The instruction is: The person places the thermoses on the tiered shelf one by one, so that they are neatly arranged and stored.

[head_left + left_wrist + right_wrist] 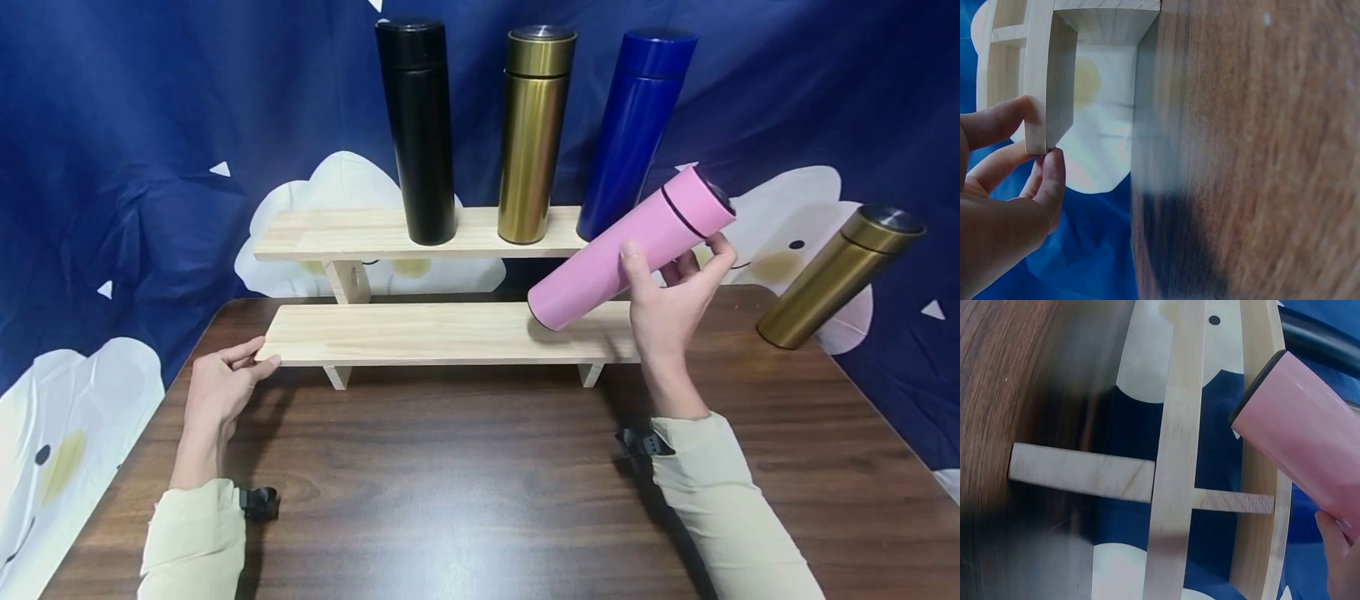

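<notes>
My right hand (pixel 670 308) grips a pink thermos bottle (pixel 626 254), which tilts with its dark-rimmed lid up to the right. The bottle's base hangs over the lower board of a two-tier wooden shelf (pixel 420 329). In the right wrist view the pink bottle (pixel 1310 431) overlaps the upper board, its dark base toward the shelf. At the left end of the lower board, my left hand (pixel 222 387) pinches the corner. The left wrist view shows the thumb on one face of the board (pixel 1036 119) and fingertips at its end and other face.
On the upper board stand a black bottle (pixel 417 133), a gold bottle (pixel 536 137) and a blue bottle (pixel 637 133). Another gold bottle (pixel 836 279) stands at the table's right rear. Behind the brown table (pixel 450 483) hangs a blue patterned cloth (pixel 187 100).
</notes>
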`<state>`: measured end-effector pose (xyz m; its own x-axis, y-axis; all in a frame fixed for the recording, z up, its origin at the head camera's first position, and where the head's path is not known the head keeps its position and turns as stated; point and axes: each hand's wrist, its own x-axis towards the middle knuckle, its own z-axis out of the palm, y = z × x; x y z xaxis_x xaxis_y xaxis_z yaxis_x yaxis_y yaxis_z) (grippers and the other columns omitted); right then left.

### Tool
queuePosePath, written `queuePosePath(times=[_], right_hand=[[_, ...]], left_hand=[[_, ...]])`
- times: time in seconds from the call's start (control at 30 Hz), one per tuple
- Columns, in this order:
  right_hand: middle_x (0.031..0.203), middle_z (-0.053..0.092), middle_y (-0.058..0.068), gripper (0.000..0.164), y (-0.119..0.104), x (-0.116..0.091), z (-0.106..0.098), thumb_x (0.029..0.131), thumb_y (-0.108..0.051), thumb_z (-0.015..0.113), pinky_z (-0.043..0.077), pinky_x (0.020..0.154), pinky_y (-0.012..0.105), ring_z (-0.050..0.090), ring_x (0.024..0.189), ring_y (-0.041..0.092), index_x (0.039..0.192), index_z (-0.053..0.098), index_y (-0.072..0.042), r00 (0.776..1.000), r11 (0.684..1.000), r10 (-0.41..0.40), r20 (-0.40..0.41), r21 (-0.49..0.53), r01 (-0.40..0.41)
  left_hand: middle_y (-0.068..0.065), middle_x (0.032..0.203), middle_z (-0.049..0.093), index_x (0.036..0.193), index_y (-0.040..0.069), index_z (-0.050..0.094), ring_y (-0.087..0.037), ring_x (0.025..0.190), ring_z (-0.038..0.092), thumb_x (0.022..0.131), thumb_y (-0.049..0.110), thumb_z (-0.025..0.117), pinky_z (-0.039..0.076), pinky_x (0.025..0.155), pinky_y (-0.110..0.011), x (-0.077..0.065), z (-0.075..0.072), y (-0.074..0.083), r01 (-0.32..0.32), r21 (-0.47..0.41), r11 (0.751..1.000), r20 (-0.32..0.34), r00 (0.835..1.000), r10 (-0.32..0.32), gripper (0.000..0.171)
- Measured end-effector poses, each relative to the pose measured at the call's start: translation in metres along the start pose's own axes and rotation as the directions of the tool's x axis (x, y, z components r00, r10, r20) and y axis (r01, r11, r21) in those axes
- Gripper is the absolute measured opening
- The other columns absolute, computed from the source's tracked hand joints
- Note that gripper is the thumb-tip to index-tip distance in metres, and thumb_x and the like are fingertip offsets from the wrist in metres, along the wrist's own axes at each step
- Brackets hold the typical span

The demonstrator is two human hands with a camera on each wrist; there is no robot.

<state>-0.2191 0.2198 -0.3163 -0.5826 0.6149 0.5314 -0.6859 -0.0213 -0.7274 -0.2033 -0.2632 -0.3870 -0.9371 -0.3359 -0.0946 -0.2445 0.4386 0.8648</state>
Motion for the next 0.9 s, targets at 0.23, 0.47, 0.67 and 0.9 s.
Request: queuePosePath(times=[0.23, 0.47, 0.67, 0.9], right_hand=[[0.116, 0.064, 0.019, 0.081, 0.003, -0.006, 0.006, 0.069, -0.003, 0.088, 0.057, 0.081, 0.031, 0.066, 0.098, 0.032, 0.134, 0.04, -0.01, 1.0, 0.999, 0.021, 0.003, 0.024, -0.021], [0.114, 0.065, 0.017, 0.081, 0.003, -0.008, 0.014, 0.069, -0.007, 0.087, 0.054, 0.085, 0.032, 0.066, 0.099, 0.031, 0.134, 0.04, -0.01, 1.0, 1.0, 0.011, 0.028, -0.006, -0.011], [0.115, 0.065, 0.015, 0.08, 0.003, -0.011, 0.021, 0.068, -0.009, 0.087, 0.051, 0.089, 0.033, 0.065, 0.102, 0.029, 0.134, 0.041, -0.01, 0.999, 1.0, 0.005, 0.054, -0.024, -0.004], [0.113, 0.066, 0.013, 0.081, 0.0, -0.015, 0.031, 0.07, -0.016, 0.088, 0.052, 0.085, 0.031, 0.065, 0.096, 0.028, 0.136, 0.042, -0.013, 0.991, 0.994, 0.012, 0.13, -0.111, 0.002]], left_hand=[[-0.02, 0.145, 0.052, 0.147, 0.007, 0.053, -0.029, 0.135, 0.048, 0.093, 0.02, 0.074, 0.039, 0.11, -0.043, 0.0, 0.0, 0.0, -0.001, -0.013, 1.0, 0.003, 1.0, 0.002, 0.059], [-0.02, 0.146, 0.051, 0.147, 0.006, 0.053, -0.03, 0.136, 0.047, 0.093, 0.02, 0.074, 0.038, 0.111, -0.043, -0.001, 0.0, 0.0, 0.001, -0.024, 1.0, -0.002, 1.0, -0.001, 0.059], [-0.02, 0.146, 0.051, 0.147, 0.006, 0.052, -0.03, 0.137, 0.046, 0.092, 0.019, 0.074, 0.037, 0.111, -0.045, -0.001, 0.0, 0.0, -0.014, -0.03, 0.999, -0.003, 1.0, 0.014, 0.06], [-0.016, 0.148, 0.05, 0.146, 0.007, 0.053, -0.028, 0.137, 0.046, 0.092, 0.019, 0.075, 0.039, 0.11, -0.039, 0.001, 0.001, -0.003, -0.009, -0.031, 0.999, -0.012, 1.0, 0.008, 0.06]])
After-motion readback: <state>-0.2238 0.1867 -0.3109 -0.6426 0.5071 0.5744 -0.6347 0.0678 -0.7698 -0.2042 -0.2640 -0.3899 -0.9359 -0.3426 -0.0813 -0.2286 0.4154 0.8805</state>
